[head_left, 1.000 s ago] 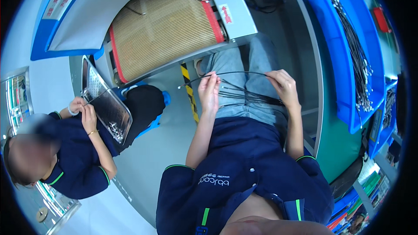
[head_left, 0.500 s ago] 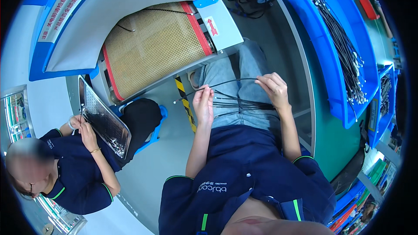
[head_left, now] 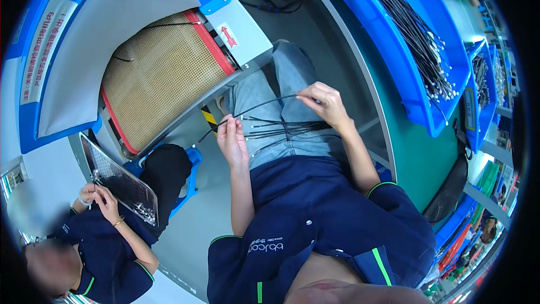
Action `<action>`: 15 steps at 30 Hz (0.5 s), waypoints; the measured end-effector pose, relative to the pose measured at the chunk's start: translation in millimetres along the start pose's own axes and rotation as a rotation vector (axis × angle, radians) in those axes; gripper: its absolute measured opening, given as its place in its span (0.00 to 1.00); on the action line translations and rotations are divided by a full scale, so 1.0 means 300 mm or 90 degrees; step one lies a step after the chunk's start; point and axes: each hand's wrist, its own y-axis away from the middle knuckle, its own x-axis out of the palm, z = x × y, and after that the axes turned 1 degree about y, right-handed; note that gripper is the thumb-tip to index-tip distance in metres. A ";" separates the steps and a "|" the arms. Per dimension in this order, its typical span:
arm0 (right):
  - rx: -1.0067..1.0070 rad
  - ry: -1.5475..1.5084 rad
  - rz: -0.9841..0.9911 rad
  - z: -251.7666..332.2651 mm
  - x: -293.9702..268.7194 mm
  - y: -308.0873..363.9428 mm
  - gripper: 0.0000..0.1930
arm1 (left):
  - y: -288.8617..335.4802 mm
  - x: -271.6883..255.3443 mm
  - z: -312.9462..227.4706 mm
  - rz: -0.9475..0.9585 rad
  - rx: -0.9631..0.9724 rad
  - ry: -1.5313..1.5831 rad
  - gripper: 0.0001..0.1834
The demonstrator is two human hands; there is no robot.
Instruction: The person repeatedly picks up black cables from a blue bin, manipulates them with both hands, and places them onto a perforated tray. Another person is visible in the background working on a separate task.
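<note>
A thin black cable (head_left: 257,107) is stretched between my two hands, above my lap. My left hand (head_left: 231,138) pinches it near one end, and a short length with a small pale connector sticks out beyond the fingers. The fingers of my right hand (head_left: 323,102) are closed on the same cable further along, at the right. Several more black cables (head_left: 281,129) lie side by side across my thighs, below the held one, with pale tips toward the left.
Ahead is a machine with a tan mesh conveyor belt (head_left: 152,76); two cables lie on it. At the right, a blue bin (head_left: 416,98) of black cables stands on a green table (head_left: 416,174). A co-worker sits at the left with a grey tray (head_left: 121,177) on the lap.
The view has shifted, so the belt and bins sit further left. Both hands still hold the cable, which now slants more steeply, with its left end lower.
</note>
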 end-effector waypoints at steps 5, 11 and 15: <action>0.010 -0.001 0.005 -0.001 0.001 0.001 0.04 | -0.002 -0.012 -0.004 0.004 -0.003 -0.015 0.08; 0.010 -0.015 0.034 -0.006 0.003 0.004 0.05 | 0.000 -0.011 -0.009 0.008 -0.004 -0.010 0.08; 0.021 -0.011 0.055 -0.009 -0.003 0.005 0.05 | -0.006 -0.013 -0.007 0.020 -0.003 -0.009 0.07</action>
